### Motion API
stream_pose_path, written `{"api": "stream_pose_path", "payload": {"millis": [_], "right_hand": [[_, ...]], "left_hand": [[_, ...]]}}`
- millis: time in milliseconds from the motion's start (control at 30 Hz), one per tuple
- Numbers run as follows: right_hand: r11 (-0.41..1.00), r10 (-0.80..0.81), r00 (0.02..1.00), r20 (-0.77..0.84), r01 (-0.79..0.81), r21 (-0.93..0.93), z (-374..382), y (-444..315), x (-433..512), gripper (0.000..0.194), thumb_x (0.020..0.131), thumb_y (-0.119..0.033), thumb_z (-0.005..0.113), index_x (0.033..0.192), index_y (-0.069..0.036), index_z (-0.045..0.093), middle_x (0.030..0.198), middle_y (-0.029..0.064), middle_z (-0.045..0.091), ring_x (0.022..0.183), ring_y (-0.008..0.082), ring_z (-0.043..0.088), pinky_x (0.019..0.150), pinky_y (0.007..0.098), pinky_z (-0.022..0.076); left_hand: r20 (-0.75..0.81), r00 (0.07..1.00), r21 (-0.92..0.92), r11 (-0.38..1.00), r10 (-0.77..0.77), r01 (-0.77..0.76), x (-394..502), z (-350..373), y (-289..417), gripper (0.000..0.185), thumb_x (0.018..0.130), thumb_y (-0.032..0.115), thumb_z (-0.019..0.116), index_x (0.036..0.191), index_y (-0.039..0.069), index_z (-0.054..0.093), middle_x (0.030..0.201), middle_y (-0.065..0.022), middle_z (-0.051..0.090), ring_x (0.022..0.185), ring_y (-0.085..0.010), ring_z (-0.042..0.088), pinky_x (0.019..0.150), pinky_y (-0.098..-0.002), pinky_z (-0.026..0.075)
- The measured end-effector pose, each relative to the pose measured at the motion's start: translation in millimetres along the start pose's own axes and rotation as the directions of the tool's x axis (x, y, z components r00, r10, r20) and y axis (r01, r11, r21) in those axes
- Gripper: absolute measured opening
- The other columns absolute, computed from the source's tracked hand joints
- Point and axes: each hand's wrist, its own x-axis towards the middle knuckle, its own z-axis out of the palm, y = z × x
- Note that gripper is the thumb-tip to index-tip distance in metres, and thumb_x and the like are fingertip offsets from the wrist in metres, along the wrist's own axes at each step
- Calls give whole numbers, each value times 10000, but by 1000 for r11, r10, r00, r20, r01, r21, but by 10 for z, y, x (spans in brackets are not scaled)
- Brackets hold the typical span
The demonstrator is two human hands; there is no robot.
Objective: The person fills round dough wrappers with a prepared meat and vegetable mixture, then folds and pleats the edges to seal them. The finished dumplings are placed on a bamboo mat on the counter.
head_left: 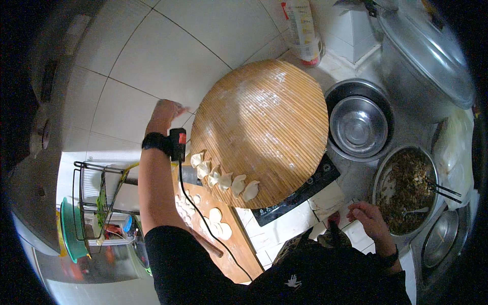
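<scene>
My left hand [169, 109], blurred, is in front of the white wall tiles, left of a round ribbed board [259, 126] dusted with flour. A black band with a small corded box circles that wrist. Several folded dumplings [225, 181] stand in a row along the board's lower left edge. My right hand [366, 218] hovers between the board and a metal bowl of chopped filling [408, 190]; its fingers are loosely bent, and no object shows in it. Round dough wrappers [219, 225], small dough pieces [187, 206] and a rolling pin [206, 244] lie on a wooden board at lower left.
Nested metal bowls [358, 126] sit right of the round board, beside a large lidded pot [423, 57]. Chopsticks [446, 190] and a spoon [415, 210] rest in the filling. A black induction cooker [301, 194] is partly under the board. A wire rack [95, 206] stands at left.
</scene>
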Motion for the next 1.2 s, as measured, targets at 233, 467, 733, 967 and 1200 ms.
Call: {"api": "stream_pose_path", "payload": {"millis": [233, 467, 733, 967, 1200], "right_hand": [[999, -35, 998, 53, 35, 4, 69, -10, 40, 274, 910, -190, 507, 1017, 53, 575, 838, 99, 622, 782, 177, 596, 723, 317, 483], [1000, 16, 998, 64, -15, -13, 120, 60, 29, 259, 909, -187, 520, 1019, 42, 573, 846, 90, 616, 789, 164, 584, 734, 307, 477], [1000, 16, 998, 54, -17, 18, 102, 192, -76, 249, 909, -176, 518, 1021, 40, 567, 852, 81, 613, 790, 155, 577, 738, 296, 473], [998, -4, 1000, 29, 2, 64, 25, 226, -199, 248, 912, -176, 510, 1027, 40, 556, 832, 85, 615, 777, 162, 586, 727, 297, 478], [998, -44, 995, 93, 47, -32, 54, 107, -206, 279, 909, -211, 519, 1003, 48, 561, 816, 97, 616, 757, 164, 592, 709, 296, 482]], "left_hand": [[-68, 998, -652, 757, -10, -36, -558, -81, 591, 124, 764, 34, 606, 870, -23, 637, 861, -116, 646, 794, -192, 631, 687, -282, 515], [151, 985, -984, 108, 87, 142, -302, -706, 1962, 355, 778, 26, 638, 1108, -41, 527, 1057, -119, 608, 960, -183, 592, 832, -302, 478], [-130, 990, -985, -111, -53, -135, 265, -928, 2294, 138, 815, 9, 573, 920, -77, 600, 826, -92, 628, 717, -142, 586, 653, -255, 486], [-178, 982, -890, 415, 60, -187, -94, -589, 1731, 134, 819, 47, 584, 909, -53, 588, 871, -109, 611, 762, -188, 610, 706, -276, 511], [104, 987, -983, 137, -119, 120, -681, -603, 1504, 245, 843, 129, 599, 986, -67, 569, 972, -191, 623, 860, -249, 630, 773, -298, 508]]}}
